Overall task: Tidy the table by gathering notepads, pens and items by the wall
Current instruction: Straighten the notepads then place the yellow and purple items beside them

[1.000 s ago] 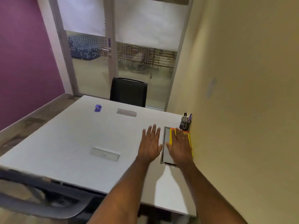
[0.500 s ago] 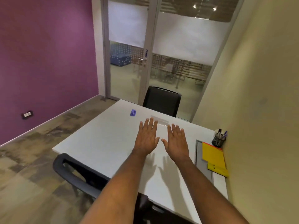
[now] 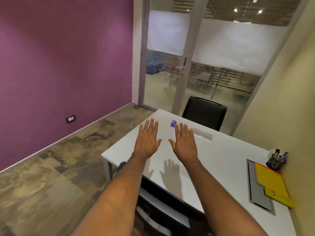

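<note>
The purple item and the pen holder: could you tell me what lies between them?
In the head view, a flush cable cover and bare table.

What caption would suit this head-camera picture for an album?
Both hands, left and right, hover open over the white table; yellow notepads and pen cup sit by the wall.

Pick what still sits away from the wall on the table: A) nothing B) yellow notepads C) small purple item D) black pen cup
C: the small purple item lies mid-table near the far chair, while the pen cup and yellow notepads sit by the wall.
</note>
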